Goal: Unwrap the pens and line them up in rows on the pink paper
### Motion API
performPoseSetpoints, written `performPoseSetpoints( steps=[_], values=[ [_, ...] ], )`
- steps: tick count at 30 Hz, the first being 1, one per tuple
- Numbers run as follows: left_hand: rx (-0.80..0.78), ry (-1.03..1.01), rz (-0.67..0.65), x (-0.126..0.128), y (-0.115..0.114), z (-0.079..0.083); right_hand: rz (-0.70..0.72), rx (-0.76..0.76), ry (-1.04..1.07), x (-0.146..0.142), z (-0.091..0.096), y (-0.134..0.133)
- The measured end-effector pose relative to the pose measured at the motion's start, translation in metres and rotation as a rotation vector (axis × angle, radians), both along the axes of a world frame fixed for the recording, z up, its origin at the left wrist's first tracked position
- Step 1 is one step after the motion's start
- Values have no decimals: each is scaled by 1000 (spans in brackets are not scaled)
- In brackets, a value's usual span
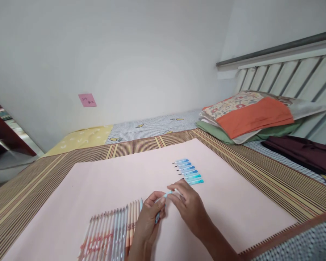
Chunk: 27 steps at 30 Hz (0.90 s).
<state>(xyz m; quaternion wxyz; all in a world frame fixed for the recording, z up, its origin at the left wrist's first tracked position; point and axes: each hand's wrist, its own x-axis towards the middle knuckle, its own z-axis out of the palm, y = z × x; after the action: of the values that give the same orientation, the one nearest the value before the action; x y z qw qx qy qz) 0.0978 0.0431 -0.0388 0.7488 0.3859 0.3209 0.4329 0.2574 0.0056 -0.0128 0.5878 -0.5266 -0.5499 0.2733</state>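
Observation:
My left hand (149, 214) is closed around a slim light blue pen (167, 194), whose darker blue end shows below the fingers. My right hand (190, 206) pinches the pen's other end between thumb and fingers. A thin whitish piece shows at the right fingertips, too small to identify. Just beyond them lies a row of short blue pieces with dark pointed tips (188, 170), shading from deep blue to turquoise. Beside my left forearm is a row of several pens (108, 232) in clear, pinkish, bluish and peach barrels, partly hidden by that arm.
Everything lies on a large pale pink sheet (119, 181) over a striped mat (49, 174). Pillows (255, 116) and dark folded cloth (301, 152) are at the right by a slatted headboard (282, 76). A pink note (87, 100) is on the wall.

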Motion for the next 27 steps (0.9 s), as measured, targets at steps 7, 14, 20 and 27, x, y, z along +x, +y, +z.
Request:
performPoseSetpoints(
  steps=[7,14,20,27],
  values=[
    [106,203,52,-2,1,6,110,-2,-346,0,0,-5],
    [42,155,65,0,-1,10,-51,-104,-447,71,-5,-1],
    [9,48,48,-9,2,6,-201,-285,-555,130,-42,5],
    [9,51,49,-7,1,5,-242,-300,-596,142,-73,17]
  ],
)
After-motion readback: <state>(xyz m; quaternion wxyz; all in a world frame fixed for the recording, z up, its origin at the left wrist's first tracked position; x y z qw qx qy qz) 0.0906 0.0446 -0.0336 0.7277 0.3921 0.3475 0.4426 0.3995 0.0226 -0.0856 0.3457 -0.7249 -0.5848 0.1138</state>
